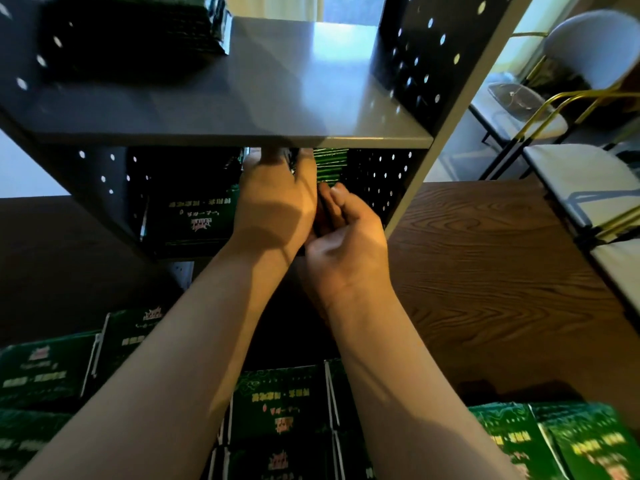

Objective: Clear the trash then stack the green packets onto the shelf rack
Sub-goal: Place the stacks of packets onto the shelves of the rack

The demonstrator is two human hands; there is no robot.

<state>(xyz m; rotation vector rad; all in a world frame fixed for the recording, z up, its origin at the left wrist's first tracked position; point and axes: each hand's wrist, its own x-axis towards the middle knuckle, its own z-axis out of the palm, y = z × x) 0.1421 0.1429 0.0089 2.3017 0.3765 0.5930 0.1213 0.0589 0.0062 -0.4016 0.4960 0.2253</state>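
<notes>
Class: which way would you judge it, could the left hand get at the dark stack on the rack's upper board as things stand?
Probably yes. The dark stack lies near the open front of the upper board; the left hand must first withdraw from beneath it.

You have a single view, from the camera worn on your head, looking forward and steeply down from close above the shelf rack (242, 109). Its upper board fills the top of the frame, very near the lens, and the wide angle bends its side panels outward. Both forearms enter from the bottom edge and reach away from you into the lower compartment. The wooden table (485, 271) lies beneath, and chairs (588, 174) stand at the right edge.
</notes>
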